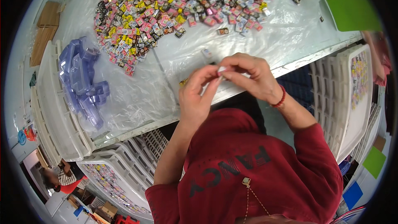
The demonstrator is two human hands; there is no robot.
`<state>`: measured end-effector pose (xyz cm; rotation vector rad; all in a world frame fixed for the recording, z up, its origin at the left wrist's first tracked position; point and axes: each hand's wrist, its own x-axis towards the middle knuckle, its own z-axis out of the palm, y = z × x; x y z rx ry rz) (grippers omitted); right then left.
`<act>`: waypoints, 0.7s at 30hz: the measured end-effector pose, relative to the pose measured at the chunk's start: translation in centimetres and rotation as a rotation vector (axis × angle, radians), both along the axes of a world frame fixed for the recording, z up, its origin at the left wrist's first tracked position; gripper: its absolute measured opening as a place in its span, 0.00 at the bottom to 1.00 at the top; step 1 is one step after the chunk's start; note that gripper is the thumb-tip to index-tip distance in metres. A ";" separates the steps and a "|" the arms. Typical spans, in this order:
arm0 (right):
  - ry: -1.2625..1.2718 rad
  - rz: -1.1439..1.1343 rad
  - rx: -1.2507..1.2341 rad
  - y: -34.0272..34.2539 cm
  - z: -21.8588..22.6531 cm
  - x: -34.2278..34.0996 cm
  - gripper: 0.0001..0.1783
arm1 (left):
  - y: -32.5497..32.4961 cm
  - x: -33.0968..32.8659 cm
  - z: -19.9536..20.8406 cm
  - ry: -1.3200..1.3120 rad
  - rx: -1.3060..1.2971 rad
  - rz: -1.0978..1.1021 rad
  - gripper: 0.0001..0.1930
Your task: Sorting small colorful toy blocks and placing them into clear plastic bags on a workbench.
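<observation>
A small white and pink piece (pixel 222 70), box-like in shape, is pinched between the fingertips of both hands above the table's near edge. My left hand (pixel 196 95) closes on its left side with thumb and forefinger. From the right, my right hand (pixel 251 74) grips it the same way; a red bead bracelet circles that wrist. Just beyond the fingers lies a small pale piece (pixel 206 52), a little blurred. A yellow piece (pixel 183 82) shows partly beside the left hand. Farther off, a large heap of small printed pieces (pixel 153 14) in pink, yellow, black and white covers the table.
Clear bluish plastic trays (pixel 83 74) are piled on the table's left. A plastic sheet (pixel 132 95) covers the tabletop. A green board (pixel 352 4) lies at the far right. Stacked white trays (pixel 342 99) flank the table; another person (pixel 64 176) sits at the lower left.
</observation>
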<state>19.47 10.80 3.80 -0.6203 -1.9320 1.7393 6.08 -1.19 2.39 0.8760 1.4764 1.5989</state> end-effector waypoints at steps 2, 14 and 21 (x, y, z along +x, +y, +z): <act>0.032 0.032 0.022 0.1 0.4 0.0 0.12 | -0.1 0.2 0.6 -0.102 0.026 -0.020 0.14; 0.019 0.014 0.168 -0.5 1.4 0.3 0.08 | -0.6 0.8 1.2 -0.215 0.114 -0.005 0.19; -0.212 -0.135 0.308 2.1 -1.6 0.1 0.07 | -0.2 -3.3 -3.1 1.095 0.032 -0.129 0.28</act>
